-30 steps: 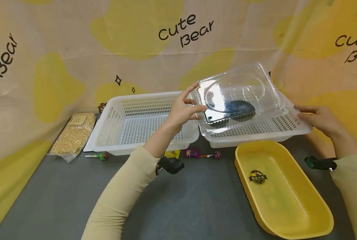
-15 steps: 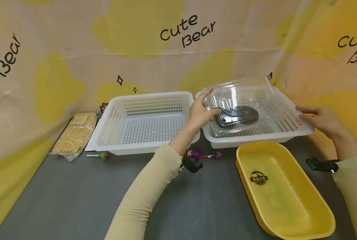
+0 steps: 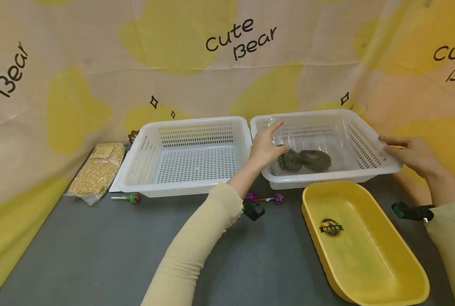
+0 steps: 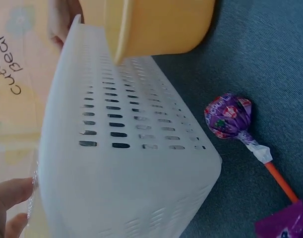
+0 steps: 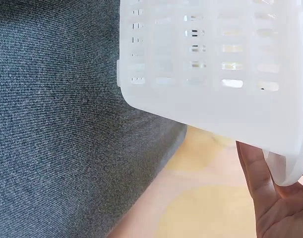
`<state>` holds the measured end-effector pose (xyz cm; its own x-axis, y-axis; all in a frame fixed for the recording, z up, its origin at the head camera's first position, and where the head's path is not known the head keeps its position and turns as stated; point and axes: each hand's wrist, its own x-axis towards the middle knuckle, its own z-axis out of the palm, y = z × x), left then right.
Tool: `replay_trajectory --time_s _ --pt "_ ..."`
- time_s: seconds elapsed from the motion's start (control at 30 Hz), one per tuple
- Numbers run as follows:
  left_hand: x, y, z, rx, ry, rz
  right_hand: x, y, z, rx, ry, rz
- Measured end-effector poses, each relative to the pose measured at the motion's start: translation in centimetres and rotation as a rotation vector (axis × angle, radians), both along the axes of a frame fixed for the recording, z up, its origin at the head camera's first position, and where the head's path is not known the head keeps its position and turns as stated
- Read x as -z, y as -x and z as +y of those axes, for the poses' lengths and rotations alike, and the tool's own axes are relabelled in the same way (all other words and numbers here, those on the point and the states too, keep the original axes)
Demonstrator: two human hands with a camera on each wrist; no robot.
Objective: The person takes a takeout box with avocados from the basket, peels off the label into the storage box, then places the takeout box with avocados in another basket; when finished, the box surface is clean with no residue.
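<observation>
My left hand point(image 3: 266, 146) holds the left edge of a clear plastic box point(image 3: 343, 144), which sits low inside the right white basket point(image 3: 368, 170). Its finger and thumb are spread at that edge; in the left wrist view fingers point(image 4: 12, 194) meet the clear rim. Through the plastic shows a dark oval object point(image 3: 315, 159), looking like a brush; whether it is within or under the box I cannot tell. My right hand point(image 3: 416, 155) grips the basket's right rim, and the right wrist view shows the fingers point(image 5: 260, 173) below that rim.
A second white basket point(image 3: 196, 187) stands to the left, beside a bag of yellow grains point(image 3: 97, 168) and a green lollipop point(image 3: 129, 198). In front of the right basket are a purple lollipop point(image 3: 278, 198), a purple packet point(image 3: 251, 196) and a yellow tub point(image 3: 365, 250).
My left hand has moved right and lowered the clear plastic box from a tilted pose above the right basket down into it. My right hand stays on the rim.
</observation>
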<state>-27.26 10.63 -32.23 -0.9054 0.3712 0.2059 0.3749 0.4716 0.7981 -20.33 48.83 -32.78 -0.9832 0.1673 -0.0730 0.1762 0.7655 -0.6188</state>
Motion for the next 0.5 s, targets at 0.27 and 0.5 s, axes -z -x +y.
replay_trajectory --time_s 0.27,0.5 --pt "0.19 -0.22 0.65 -0.041 0.092 -0.037 0.05 -0.05 0.07 -0.016 -0.005 0.013" --pt "-0.10 -0.61 1.03 -0.030 0.231 -0.105 0.15 -0.01 -0.04 -0.025 -0.004 0.032"
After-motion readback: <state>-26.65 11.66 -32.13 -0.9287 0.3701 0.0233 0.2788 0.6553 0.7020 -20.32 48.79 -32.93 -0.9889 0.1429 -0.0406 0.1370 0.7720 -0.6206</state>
